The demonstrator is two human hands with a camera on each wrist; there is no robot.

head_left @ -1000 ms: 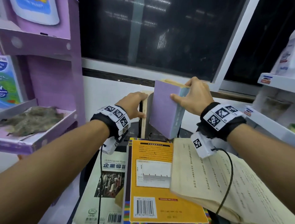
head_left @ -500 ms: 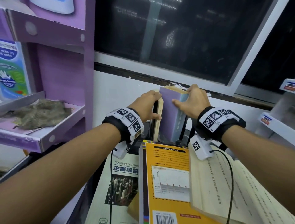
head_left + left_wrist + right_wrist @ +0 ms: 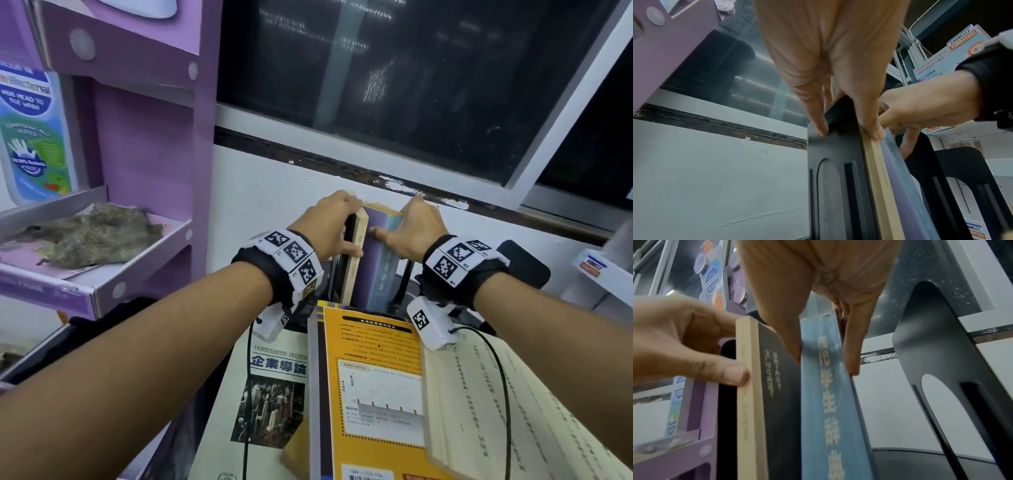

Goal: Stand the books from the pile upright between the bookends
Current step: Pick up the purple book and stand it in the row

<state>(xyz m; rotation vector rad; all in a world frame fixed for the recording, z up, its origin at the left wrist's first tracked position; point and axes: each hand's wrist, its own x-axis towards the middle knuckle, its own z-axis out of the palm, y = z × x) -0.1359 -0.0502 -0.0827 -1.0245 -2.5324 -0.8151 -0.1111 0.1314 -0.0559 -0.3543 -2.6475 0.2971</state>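
Observation:
Two black bookends stand by the wall, the left bookend [image 3: 832, 186] and the right bookend [image 3: 941, 353]. Between them a thin cream book [image 3: 356, 267] stands upright against the left one. My left hand [image 3: 329, 226] pinches them together, thumb on the cream book [image 3: 748, 402] spine, fingers on the bookend's outer face. A purple book [image 3: 375, 267] with a blue spine [image 3: 830, 402] stands upright beside it. My right hand [image 3: 414, 233] grips its top, thumb on one cover and fingers on the other. The pile lies in front, with a yellow book [image 3: 373, 387] on top.
A white business book [image 3: 274, 387] lies left of the yellow one, and a book of printed pages [image 3: 513, 411] right of it. A purple shelf unit [image 3: 144, 171] stands close on the left, a white shelf [image 3: 603, 274] on the right. A gap separates the purple book from the right bookend [image 3: 404, 277].
My right hand has brought the purple book down from a tilted hold in the air to upright between the bookends, against the cream book. My left hand stayed on the left bookend.

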